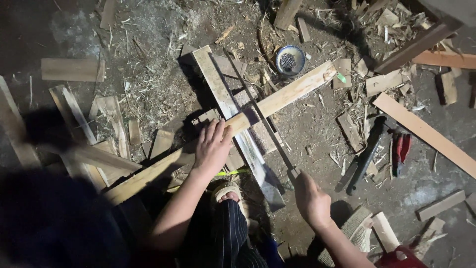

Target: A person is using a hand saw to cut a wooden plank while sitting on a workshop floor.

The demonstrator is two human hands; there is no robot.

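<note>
Plank (277, 99) lies diagonally across a grey board (233, 114), saw (263, 124) crossing it; bowl of nails (290, 59) far, scraps around. Left hand (212, 146) spread flat on plank; right hand (311, 201) fisted on saw handle.

A long pale wooden plank (248, 121) lies slantwise over the littered ground, its far end up toward the right and its near end low to the left, resting across a whitish board (228, 106) that runs beneath it the other way. The plank's face is light and rough, with a darker patch where the two cross. A handsaw (265, 126), thin-bladed and dark, sits across the plank at that crossing, its blade running from upper left down to the handle at lower right, the edge set on the wood.
</note>
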